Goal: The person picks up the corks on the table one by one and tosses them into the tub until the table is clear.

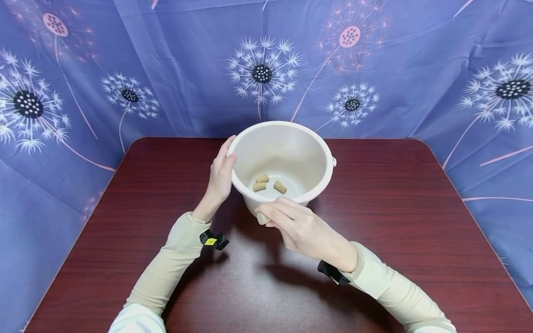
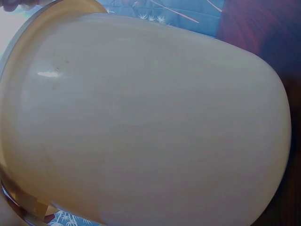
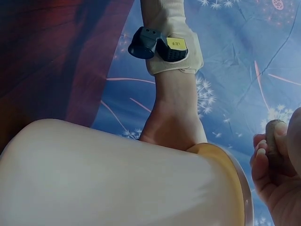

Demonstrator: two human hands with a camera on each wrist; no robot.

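A white bucket stands near the back of the table, with three tan corks on its floor. My left hand rests on the left side of the bucket's rim, its fingers stretched along the outside and the thumb against the edge. The bucket wall fills most of the left wrist view. In front of the near rim, my right hand pinches another cork between thumb and fingers, outside the bucket. The right wrist view also shows this cork in the fingers.
The dark red table has rounded back corners. Blue cloth with dandelion prints hangs behind it and along both sides. Black wrist cameras sit on both sleeves. A small lug juts from the bucket's right rim.
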